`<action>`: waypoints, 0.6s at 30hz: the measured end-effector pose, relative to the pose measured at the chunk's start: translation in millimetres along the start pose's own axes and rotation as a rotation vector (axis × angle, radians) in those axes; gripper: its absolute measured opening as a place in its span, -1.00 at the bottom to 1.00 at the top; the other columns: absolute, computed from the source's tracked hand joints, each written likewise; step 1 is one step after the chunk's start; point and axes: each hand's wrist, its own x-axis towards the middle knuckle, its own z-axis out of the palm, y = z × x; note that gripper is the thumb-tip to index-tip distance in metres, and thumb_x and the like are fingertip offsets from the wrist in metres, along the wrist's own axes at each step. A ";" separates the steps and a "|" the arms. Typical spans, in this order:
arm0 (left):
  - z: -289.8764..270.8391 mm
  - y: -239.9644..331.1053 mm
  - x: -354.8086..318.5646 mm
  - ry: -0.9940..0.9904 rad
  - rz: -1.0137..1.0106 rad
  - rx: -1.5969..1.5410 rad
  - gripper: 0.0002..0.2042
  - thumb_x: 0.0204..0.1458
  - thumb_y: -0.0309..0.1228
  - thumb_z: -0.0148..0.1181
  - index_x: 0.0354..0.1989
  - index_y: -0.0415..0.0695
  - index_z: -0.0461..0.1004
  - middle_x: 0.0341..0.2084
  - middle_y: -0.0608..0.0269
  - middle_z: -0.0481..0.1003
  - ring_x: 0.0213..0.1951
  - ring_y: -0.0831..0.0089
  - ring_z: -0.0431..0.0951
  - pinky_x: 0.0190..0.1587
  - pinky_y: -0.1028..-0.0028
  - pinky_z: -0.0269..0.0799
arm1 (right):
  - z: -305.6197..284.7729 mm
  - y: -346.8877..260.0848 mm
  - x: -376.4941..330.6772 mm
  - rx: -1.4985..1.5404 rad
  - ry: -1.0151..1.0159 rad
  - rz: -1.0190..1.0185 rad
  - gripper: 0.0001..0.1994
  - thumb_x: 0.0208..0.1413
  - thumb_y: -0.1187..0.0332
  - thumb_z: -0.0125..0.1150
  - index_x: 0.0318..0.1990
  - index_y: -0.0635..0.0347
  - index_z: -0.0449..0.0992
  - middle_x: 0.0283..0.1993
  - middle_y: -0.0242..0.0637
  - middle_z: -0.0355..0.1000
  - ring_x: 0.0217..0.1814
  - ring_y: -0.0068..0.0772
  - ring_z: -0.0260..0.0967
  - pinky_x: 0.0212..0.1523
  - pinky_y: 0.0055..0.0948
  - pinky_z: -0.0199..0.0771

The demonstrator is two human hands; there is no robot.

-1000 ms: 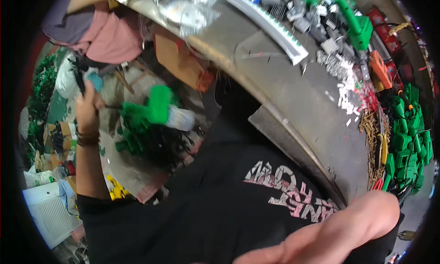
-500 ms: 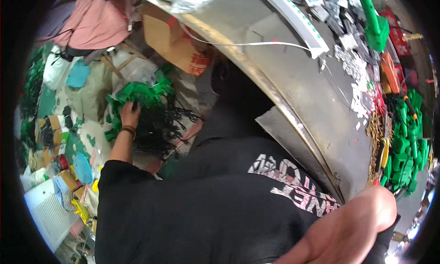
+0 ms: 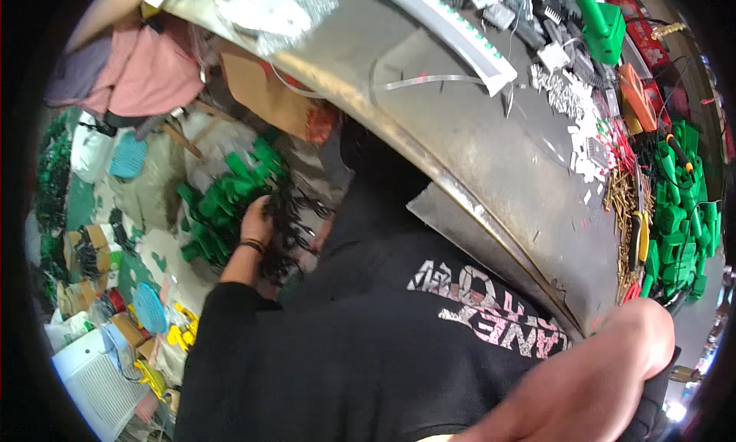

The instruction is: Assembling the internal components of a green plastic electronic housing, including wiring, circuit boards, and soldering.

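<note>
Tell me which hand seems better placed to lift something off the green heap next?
Likely the left hand: it is at the edge of the heap of green parts, beside black cables. The right hand is out of view; only its bent arm shows, away from the heap.

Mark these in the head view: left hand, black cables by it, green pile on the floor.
Left hand (image 3: 257, 223): head view, middle of the hand, above the wristband.
Black cables (image 3: 292, 221): head view, middle of the tangle.
Green pile (image 3: 227, 193): head view, near the middle of the heaped parts.
</note>
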 end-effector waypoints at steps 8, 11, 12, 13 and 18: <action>-170.8 283.0 10.9 0.848 0.997 -0.211 -0.78 0.05 -0.58 0.28 -0.10 -0.22 0.55 -0.20 0.12 0.56 -0.22 0.34 0.56 -0.11 0.41 0.46 | -61.1 -32.7 26.9 -0.064 -0.162 0.469 -0.46 0.42 0.21 -0.13 0.40 0.40 0.12 0.47 0.00 0.11 0.50 -0.10 0.10 0.54 -0.23 0.08; -232.5 343.5 53.5 0.980 1.013 0.000 -0.67 -0.02 -0.64 0.24 -0.02 -0.21 0.53 -0.11 0.09 0.57 -0.06 0.24 0.58 0.06 0.37 0.46 | -83.4 -36.0 27.2 -0.383 -0.425 0.291 -0.48 0.40 0.19 -0.10 0.38 0.33 0.21 0.46 -0.11 0.15 0.52 -0.17 0.05 0.53 -0.31 0.03; -254.8 339.7 73.1 0.892 0.879 0.025 -0.67 -0.07 -0.65 0.17 -0.07 -0.22 0.54 -0.13 0.05 0.58 -0.03 0.15 0.57 0.09 0.32 0.44 | -82.3 -57.4 41.4 -0.360 -0.358 0.412 -0.48 0.39 0.19 -0.08 0.37 0.33 0.22 0.46 -0.12 0.14 0.51 -0.22 0.07 0.52 -0.33 0.06; -273.0 330.5 90.2 0.800 0.749 0.050 -0.66 -0.13 -0.67 0.10 -0.11 -0.23 0.56 -0.14 0.00 0.59 0.00 0.07 0.56 0.13 0.27 0.42 | -81.6 -68.9 50.4 -0.336 -0.292 0.538 -0.47 0.38 0.18 -0.06 0.37 0.34 0.23 0.47 -0.13 0.14 0.50 -0.28 0.08 0.51 -0.35 0.08; -300.8 294.1 135.0 0.143 0.842 0.458 -0.42 -0.12 -0.65 0.07 0.21 -0.14 0.43 0.15 -0.08 0.44 0.27 0.05 0.36 0.37 0.27 0.19 | -129.5 -106.3 6.5 -0.217 -0.205 0.738 -0.53 0.35 0.26 -0.06 0.32 0.34 0.31 0.36 -0.20 0.34 0.36 -0.41 0.32 0.48 -0.47 0.14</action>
